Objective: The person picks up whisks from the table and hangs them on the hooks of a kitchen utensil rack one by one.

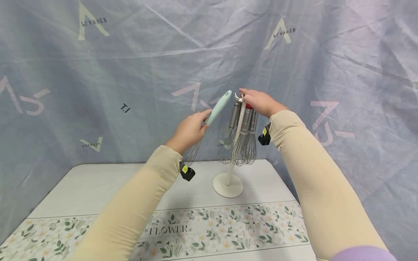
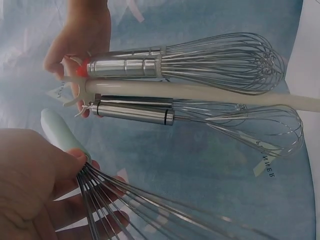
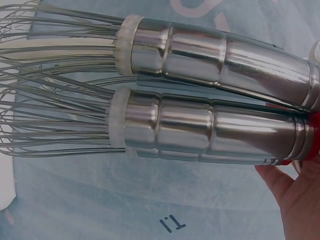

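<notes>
My left hand grips a whisk with a mint green handle, pinching it low on the handle near the wires. The handle points up toward the stand; its wires spread below the palm in the left wrist view. A cream whisk stand stands upright on a round base. At its top my right hand grips the hooked head, fingers curled over it beside the red ends of hanging whisks. Several metal-handled whisks hang from the hooks, wires down. A slimmer steel whisk hangs on the side nearer my left hand.
The white table carries a floral band with the word FLOWER along its front. Behind it hangs a grey-blue curtain with printed letters, close to the table's back and right edges.
</notes>
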Action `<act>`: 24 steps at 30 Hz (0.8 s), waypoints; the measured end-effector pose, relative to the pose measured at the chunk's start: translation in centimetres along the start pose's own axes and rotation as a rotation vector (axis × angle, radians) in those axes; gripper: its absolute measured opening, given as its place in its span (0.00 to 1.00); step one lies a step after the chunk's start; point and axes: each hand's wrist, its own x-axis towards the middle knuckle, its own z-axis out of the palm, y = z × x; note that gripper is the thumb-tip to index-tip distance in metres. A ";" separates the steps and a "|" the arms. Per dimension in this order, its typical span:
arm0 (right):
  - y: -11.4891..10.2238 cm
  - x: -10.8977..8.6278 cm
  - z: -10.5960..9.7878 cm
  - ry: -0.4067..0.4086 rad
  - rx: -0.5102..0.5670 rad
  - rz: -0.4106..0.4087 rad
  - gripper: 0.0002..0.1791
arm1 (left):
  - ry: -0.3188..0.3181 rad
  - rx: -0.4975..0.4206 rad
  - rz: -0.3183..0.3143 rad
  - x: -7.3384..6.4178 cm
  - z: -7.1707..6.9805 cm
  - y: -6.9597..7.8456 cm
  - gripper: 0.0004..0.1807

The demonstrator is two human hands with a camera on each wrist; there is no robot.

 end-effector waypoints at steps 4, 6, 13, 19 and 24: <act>0.2 0.0 0.0 0.004 0.010 0.011 0.38 | -0.036 0.019 0.005 0.4 0.4 0.5 0.30; 0.3 -0.1 0.0 0.005 0.009 0.012 0.38 | -0.052 0.017 0.003 0.6 0.6 0.8 0.30; 0.3 -0.2 -0.1 0.012 -0.003 -0.004 0.38 | -0.069 0.003 0.007 1.0 1.4 1.2 0.30; 0.3 -0.2 -0.1 0.014 -0.004 -0.004 0.38 | -0.058 -0.020 0.011 0.9 2.4 0.9 0.31; 0.1 -0.1 0.0 0.007 0.006 0.003 0.38 | 0.004 -0.049 0.014 0.5 2.3 0.8 0.31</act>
